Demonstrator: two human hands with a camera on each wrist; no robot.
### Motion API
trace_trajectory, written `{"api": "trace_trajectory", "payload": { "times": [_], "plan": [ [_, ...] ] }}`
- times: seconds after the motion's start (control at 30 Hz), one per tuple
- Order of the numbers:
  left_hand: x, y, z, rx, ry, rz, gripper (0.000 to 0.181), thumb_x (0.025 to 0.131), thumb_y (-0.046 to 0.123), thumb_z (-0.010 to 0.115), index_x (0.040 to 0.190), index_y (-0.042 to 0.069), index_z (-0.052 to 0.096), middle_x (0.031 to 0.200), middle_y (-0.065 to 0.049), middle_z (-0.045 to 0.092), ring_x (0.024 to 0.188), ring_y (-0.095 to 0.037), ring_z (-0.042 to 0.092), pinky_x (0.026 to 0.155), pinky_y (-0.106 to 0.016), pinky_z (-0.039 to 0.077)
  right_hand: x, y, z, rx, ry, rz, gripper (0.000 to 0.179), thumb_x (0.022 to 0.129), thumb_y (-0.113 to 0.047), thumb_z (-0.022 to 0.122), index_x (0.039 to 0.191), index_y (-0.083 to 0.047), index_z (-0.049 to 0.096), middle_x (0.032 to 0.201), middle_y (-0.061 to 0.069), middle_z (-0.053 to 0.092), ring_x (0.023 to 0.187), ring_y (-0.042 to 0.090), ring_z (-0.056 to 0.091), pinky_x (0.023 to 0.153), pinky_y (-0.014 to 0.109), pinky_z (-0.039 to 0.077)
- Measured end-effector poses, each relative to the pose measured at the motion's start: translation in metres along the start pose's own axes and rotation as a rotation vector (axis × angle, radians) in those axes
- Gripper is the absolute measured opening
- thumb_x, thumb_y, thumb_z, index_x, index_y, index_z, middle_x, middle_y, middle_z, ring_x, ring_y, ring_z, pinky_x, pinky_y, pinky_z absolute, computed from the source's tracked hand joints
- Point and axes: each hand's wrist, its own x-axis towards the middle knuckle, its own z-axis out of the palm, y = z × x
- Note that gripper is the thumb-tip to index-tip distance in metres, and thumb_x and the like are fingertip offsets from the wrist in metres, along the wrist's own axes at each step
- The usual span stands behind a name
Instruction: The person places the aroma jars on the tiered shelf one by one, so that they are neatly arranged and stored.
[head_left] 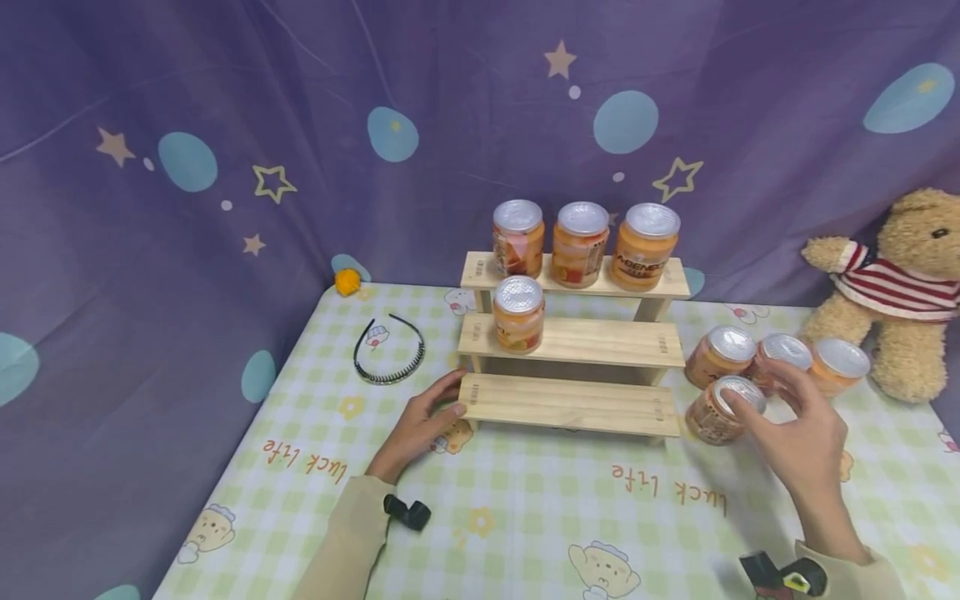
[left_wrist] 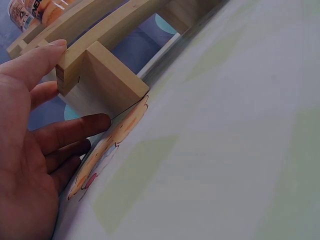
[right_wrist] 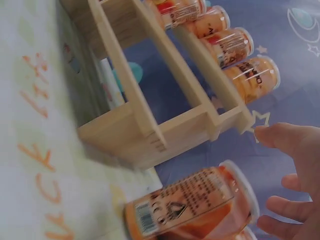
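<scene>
A three-tier wooden shelf stands on the table. My left hand is at the left end of its lowest board, the thumb against the front corner and the other fingers extended beside the leg. To the right of the shelf, my right hand hovers with fingers spread over a jar with a silver lid and orange contents. In the right wrist view this jar stands upright, with the thumb apart from it. Behind it are three similar jars, partly covered by the right fingers in the head view.
Three jars line the top board, and one jar sits at the left of the middle board. A teddy bear sits at the back right. A black headband and a small orange object lie at the left.
</scene>
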Motion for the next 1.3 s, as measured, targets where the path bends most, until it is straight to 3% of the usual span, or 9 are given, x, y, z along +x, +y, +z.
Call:
{"api": "trace_trajectory", "payload": {
  "times": [0.17, 0.33, 0.6, 0.7, 0.8, 0.93, 1.1, 1.3],
  "plan": [
    [0.0, -0.001, 0.0, -0.001, 0.007, 0.003, 0.057, 0.099, 0.021, 0.064, 0.152, 0.016, 0.044, 0.139, -0.015, 0.062, 0.131, -0.031, 0.057, 0.113, -0.037, 0.041, -0.007, 0.013, -0.005, -0.046, -0.056, 0.092, 0.062, 0.07, -0.004, 0.089, 0.127, -0.005, 0.065, 0.113, -0.033, 0.061, 0.105, -0.02, 0.051, 0.093, 0.001, 0.04],
    [0.0, -0.001, 0.001, -0.008, 0.003, -0.002, 0.057, 0.099, 0.021, 0.063, 0.152, 0.015, 0.043, 0.139, -0.016, 0.062, 0.132, -0.031, 0.056, 0.113, -0.039, 0.04, -0.012, 0.022, -0.002, -0.068, -0.12, 0.164, 0.07, 0.072, -0.005, 0.088, 0.136, -0.009, 0.058, 0.134, -0.012, 0.063, 0.11, -0.021, 0.047, 0.095, 0.001, 0.039],
    [0.0, -0.001, 0.001, -0.001, -0.004, 0.006, 0.058, 0.099, 0.021, 0.063, 0.153, 0.015, 0.042, 0.139, -0.017, 0.062, 0.132, -0.033, 0.056, 0.114, -0.049, 0.038, -0.016, 0.028, 0.004, -0.106, -0.154, 0.202, 0.072, 0.077, -0.009, 0.086, 0.14, -0.006, 0.052, 0.143, 0.016, 0.056, 0.107, -0.024, 0.043, 0.093, -0.002, 0.039],
    [0.0, 0.0, 0.001, -0.002, 0.0, 0.001, 0.057, 0.099, 0.021, 0.063, 0.152, 0.016, 0.043, 0.138, -0.016, 0.062, 0.132, -0.032, 0.056, 0.114, -0.047, 0.038, -0.017, 0.031, 0.005, -0.112, -0.157, 0.226, 0.072, 0.077, -0.011, 0.086, 0.141, -0.006, 0.052, 0.145, 0.019, 0.055, 0.107, -0.023, 0.043, 0.092, -0.002, 0.039],
    [0.001, -0.001, 0.0, 0.0, 0.007, -0.008, 0.057, 0.098, 0.023, 0.064, 0.152, 0.019, 0.044, 0.137, -0.013, 0.064, 0.13, -0.029, 0.058, 0.113, -0.038, 0.04, -0.018, 0.034, 0.007, -0.099, -0.157, 0.251, 0.074, 0.078, -0.011, 0.086, 0.142, -0.006, 0.051, 0.145, 0.021, 0.055, 0.106, -0.022, 0.044, 0.089, -0.003, 0.039],
    [0.001, -0.003, 0.0, 0.002, 0.009, -0.01, 0.056, 0.098, 0.024, 0.064, 0.151, 0.023, 0.045, 0.137, -0.011, 0.064, 0.13, -0.027, 0.058, 0.11, -0.024, 0.04, -0.018, 0.036, 0.01, -0.084, -0.156, 0.3, 0.074, 0.079, -0.012, 0.085, 0.143, -0.007, 0.05, 0.146, 0.018, 0.055, 0.108, -0.019, 0.048, 0.085, -0.003, 0.04],
    [0.001, -0.003, 0.0, -0.003, 0.005, -0.003, 0.056, 0.098, 0.024, 0.064, 0.151, 0.022, 0.045, 0.137, -0.012, 0.064, 0.131, -0.029, 0.057, 0.107, -0.018, 0.04, -0.02, 0.04, 0.013, -0.027, -0.124, 0.342, 0.07, 0.078, -0.008, 0.086, 0.14, -0.006, 0.053, 0.143, 0.011, 0.056, 0.116, -0.01, 0.054, 0.083, -0.002, 0.043],
    [0.001, -0.003, 0.0, -0.007, 0.002, -0.002, 0.056, 0.099, 0.024, 0.064, 0.151, 0.021, 0.045, 0.137, -0.013, 0.064, 0.131, -0.029, 0.057, 0.107, -0.017, 0.039, -0.022, 0.042, 0.016, 0.062, -0.024, 0.362, 0.06, 0.073, -0.002, 0.087, 0.128, -0.008, 0.063, 0.122, -0.015, 0.063, 0.105, -0.012, 0.058, 0.08, 0.001, 0.047]
  ]
}}
